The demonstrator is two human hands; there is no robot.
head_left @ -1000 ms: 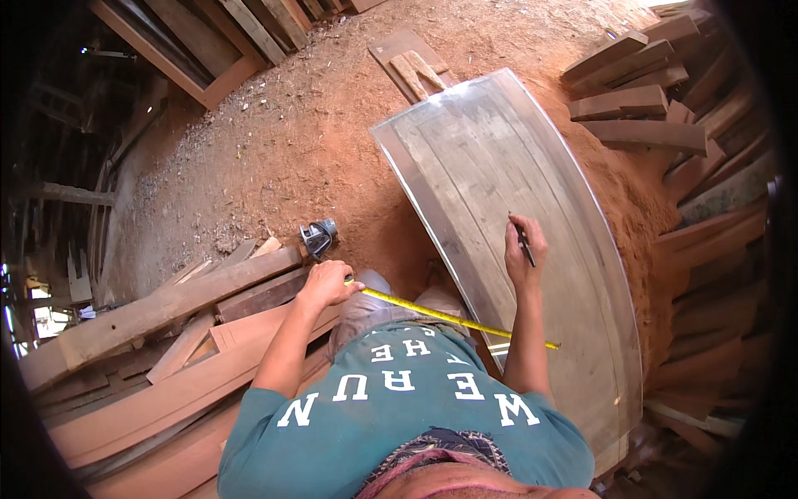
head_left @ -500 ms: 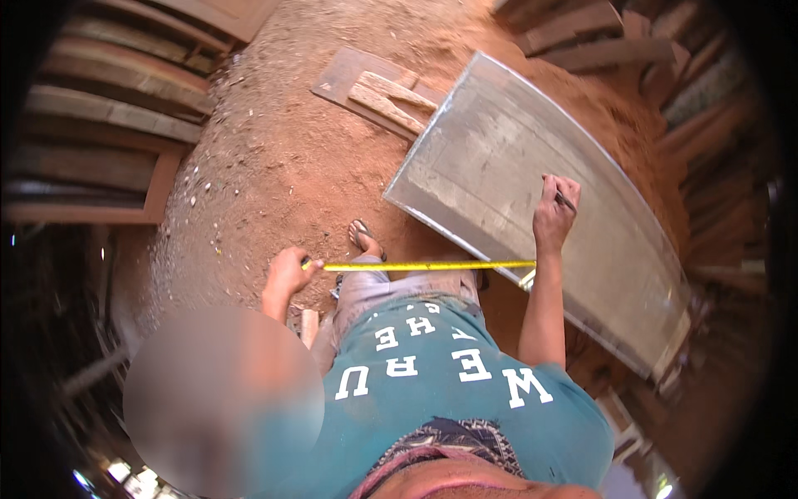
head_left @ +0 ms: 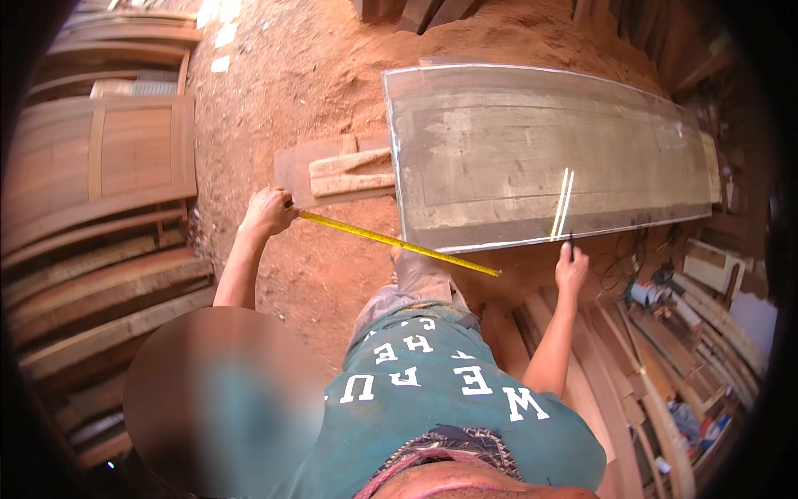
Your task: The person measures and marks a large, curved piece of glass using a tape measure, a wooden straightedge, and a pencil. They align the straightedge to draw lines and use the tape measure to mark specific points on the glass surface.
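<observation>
My left hand (head_left: 270,210) is closed around the case end of a tape measure, mostly hidden by the fingers. Its yellow blade (head_left: 399,243) stretches out to the right, sloping down past the near left corner of a large grey-brown panel (head_left: 499,150). The blade's free end hangs short of my right hand (head_left: 572,268), which is closed on a dark, thin pen-like stick (head_left: 571,241). That hand is just off the panel's near edge. Two bright parallel streaks (head_left: 562,204) show on the panel's shiny surface.
Left of the panel, rough wood pieces (head_left: 349,173) lie on a flat board (head_left: 291,166). Stacked wooden doors and planks (head_left: 108,158) line the left side. More planks (head_left: 615,358) lie at the lower right, near a small white can (head_left: 644,293). Reddish sawdust-like dirt (head_left: 274,108) covers the ground.
My view has turned, so the panel now lies more level. My right hand has moved from over the panel to beyond its near edge. The tape blade now slopes down to the right.
</observation>
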